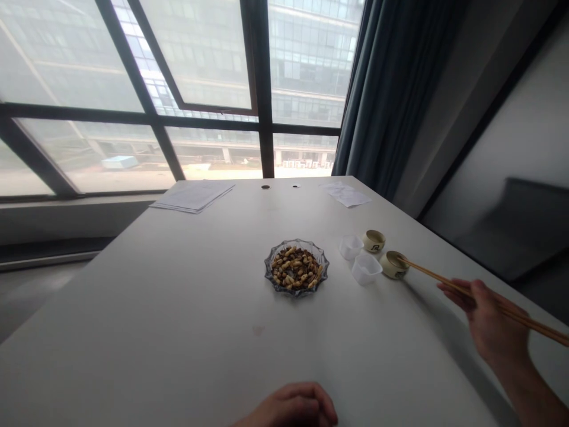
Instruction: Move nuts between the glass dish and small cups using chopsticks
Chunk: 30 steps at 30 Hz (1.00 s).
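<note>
My right hand (493, 320) is closed around a pair of wooden chopsticks (438, 277). Their tips reach the mouth of the nearer beige cup (393, 265); whether anything is pinched between them is too small to tell. Just behind it stands a second beige cup (374, 241) with a dark mark on its side. To the left are two translucent plastic cups, a nearer one (366, 269) and a farther one (351, 247). A scalloped glass bowl (269, 274) holds peanuts (297, 267) mixed with darker pieces. My left hand (302, 405) rests at the table's near side, fingers curled, with nothing visible in them.
The white table (178, 296) runs toward large windows. A stack of papers (193, 196) lies at its far left, and loose sheets (348, 194) at the far right. Two small round fittings sit near the far edge. A dark curtain (391, 89) hangs on the right.
</note>
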Tool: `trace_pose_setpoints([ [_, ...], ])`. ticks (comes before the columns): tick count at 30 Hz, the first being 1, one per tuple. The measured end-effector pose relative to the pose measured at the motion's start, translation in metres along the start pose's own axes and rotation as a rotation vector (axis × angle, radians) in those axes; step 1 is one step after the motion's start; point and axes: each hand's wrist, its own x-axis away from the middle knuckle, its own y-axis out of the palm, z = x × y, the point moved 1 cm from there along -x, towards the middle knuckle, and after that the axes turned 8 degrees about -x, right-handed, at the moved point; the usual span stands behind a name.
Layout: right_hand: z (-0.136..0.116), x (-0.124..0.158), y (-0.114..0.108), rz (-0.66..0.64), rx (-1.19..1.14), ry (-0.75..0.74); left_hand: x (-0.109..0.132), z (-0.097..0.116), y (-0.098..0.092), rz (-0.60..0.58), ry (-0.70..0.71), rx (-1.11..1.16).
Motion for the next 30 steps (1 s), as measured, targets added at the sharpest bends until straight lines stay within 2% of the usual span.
trace_pose_setpoints([
  [4,-0.007,-0.009,-0.01,-0.011,0.064,0.075,-0.004,-0.004,-0.005,-0.033,0.006,0.048],
  [9,-0.019,-0.015,-0.021,0.024,0.055,0.048,-0.003,-0.008,-0.003,-0.05,0.015,0.092],
  [17,-0.025,0.006,-0.001,-0.016,-0.01,-0.109,-0.005,-0.006,-0.005,-0.059,0.016,0.111],
  [20,-0.027,0.024,0.019,-0.128,0.002,-0.149,-0.004,-0.005,-0.002,-0.055,0.005,0.097],
  [22,-0.029,0.04,0.039,-0.268,0.058,-0.167,-0.002,-0.005,0.002,-0.027,0.021,0.106],
  [26,-0.024,0.067,0.095,-0.625,0.168,-0.152,0.001,-0.005,0.008,0.03,0.069,0.139],
  [30,-0.007,0.08,0.148,-0.896,0.175,-0.061,-0.002,-0.004,0.001,-0.038,0.003,0.082],
])
